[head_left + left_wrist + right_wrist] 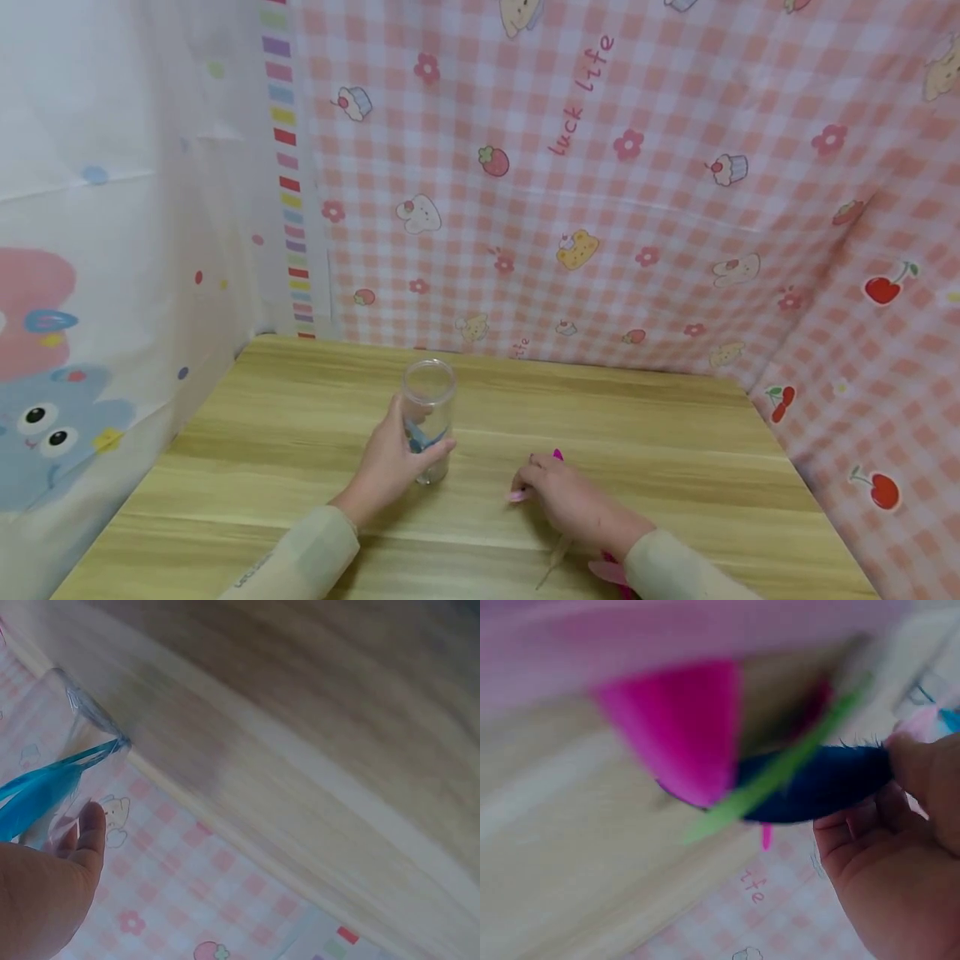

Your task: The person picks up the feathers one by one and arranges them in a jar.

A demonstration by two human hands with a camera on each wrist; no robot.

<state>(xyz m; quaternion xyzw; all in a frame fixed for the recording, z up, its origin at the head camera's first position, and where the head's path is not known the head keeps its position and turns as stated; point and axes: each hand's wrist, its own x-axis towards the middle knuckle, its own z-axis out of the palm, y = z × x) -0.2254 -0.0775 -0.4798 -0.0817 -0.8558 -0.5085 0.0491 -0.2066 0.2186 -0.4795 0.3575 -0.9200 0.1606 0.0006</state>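
Observation:
My left hand (pixel 390 454) grips a clear cylindrical jar (pixel 429 387) that stands on the wooden table, thumb on the near side. Inside the jar lie blue feathers (pixel 45 795), bright turquoise in the left wrist view. To the right of the jar my right hand (pixel 573 500) is low over the table. In the right wrist view its thumb and fingers pinch the end of a dark blue feather (pixel 817 784). A pale pink tip (pixel 517 496) shows at its fingertips in the head view. Blurred magenta (pixel 682 735) and green (pixel 787 769) feathers are close by.
Magenta and pink feathers (pixel 609 571) lie partly under the right forearm, with a thin tan feather (pixel 555 557) beside them. The wooden table (pixel 300 433) meets a pink checked cloth (pixel 487 208) behind and at the right, and a white printed cloth (pixel 112 208) at left.

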